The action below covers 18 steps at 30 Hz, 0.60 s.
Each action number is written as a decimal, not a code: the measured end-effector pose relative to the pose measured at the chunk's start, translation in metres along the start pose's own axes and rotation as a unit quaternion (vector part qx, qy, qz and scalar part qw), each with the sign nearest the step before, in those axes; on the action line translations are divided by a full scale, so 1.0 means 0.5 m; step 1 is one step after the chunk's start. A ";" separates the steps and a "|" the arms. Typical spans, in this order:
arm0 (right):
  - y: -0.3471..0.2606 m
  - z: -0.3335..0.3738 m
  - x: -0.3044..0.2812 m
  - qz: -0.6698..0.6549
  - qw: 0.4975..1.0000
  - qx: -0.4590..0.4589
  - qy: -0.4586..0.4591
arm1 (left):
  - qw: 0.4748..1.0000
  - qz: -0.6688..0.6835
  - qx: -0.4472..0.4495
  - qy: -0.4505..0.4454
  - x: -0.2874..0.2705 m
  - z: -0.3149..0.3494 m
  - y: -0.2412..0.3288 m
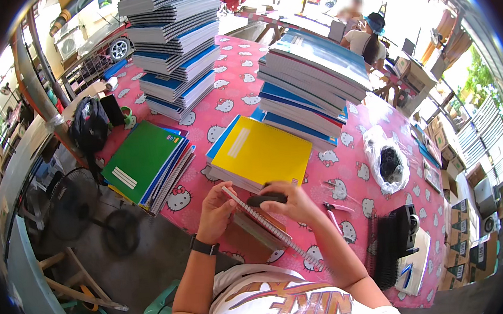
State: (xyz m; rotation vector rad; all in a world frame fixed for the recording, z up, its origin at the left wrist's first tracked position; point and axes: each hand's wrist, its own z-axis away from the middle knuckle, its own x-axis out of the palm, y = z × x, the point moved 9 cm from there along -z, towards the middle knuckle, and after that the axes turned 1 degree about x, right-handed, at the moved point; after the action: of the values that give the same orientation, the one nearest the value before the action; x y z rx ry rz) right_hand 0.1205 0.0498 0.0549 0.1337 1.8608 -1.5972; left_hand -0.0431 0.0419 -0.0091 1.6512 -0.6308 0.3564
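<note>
My left hand (215, 211) is closed on the upper end of a notebook (260, 219), which stands on edge at the table's near side, its spine slanting down to the right. A pale spiral coil (302, 251) runs along that spine and sticks out past its lower end. In my right hand (291, 201) is a dark object (264, 198), held against the spine near its upper half; blur hides its kind. Just beyond both hands lies a stack topped by a yellow notebook (263, 153). Pink-handled pliers (332, 211) rest to the right of my right hand.
Tall notebook stacks (177, 57) (315, 65) stand farther back. Green-covered notebooks (143, 156) lie at left. On the right are a plastic bag (387, 159) and black coils (383, 250). A fan (76, 198) stands left of the table. Another person (366, 41) sits in the background.
</note>
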 end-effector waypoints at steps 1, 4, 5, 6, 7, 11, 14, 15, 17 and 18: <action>-0.002 0.001 -0.010 -0.064 0.998 -0.011 -0.001 | 1.000 0.004 0.019 0.004 0.001 0.000 0.002; -0.063 0.014 -0.002 -0.167 0.981 -0.091 -0.032 | 0.999 0.016 0.031 0.009 -0.003 -0.006 0.003; -0.098 0.024 0.009 -0.209 0.963 -0.156 -0.061 | 1.000 0.022 0.019 0.009 -0.008 -0.003 -0.002; -0.091 0.016 0.012 -0.212 0.963 -0.154 -0.063 | 1.000 0.021 0.017 0.013 -0.015 0.002 -0.006; -0.057 -0.006 0.001 -0.054 0.995 -0.079 -0.025 | 0.999 0.032 0.017 0.013 -0.014 -0.003 -0.004; -0.064 0.001 0.012 -0.184 0.978 -0.086 -0.053 | 0.998 0.042 -0.024 0.032 -0.016 0.006 -0.011; -0.054 -0.011 0.023 -0.187 0.974 -0.111 -0.068 | 0.996 0.083 0.015 0.012 -0.004 -0.007 0.002; -0.013 -0.019 0.021 -0.179 0.981 -0.041 -0.059 | 0.997 0.081 0.016 0.010 -0.005 -0.003 0.003; 0.001 -0.015 0.014 -0.350 0.935 -0.010 -0.047 | 0.997 0.073 -0.002 0.030 -0.014 0.001 -0.008; -0.003 -0.027 0.012 -0.345 0.937 -0.015 -0.049 | 0.997 0.075 0.006 0.029 -0.015 -0.008 -0.007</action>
State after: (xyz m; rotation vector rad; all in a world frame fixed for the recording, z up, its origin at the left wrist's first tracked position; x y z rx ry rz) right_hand 0.1097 0.0600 0.0532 -0.6741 1.9620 -1.9716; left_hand -0.0465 0.0478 -0.0152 1.6030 -0.7120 0.5163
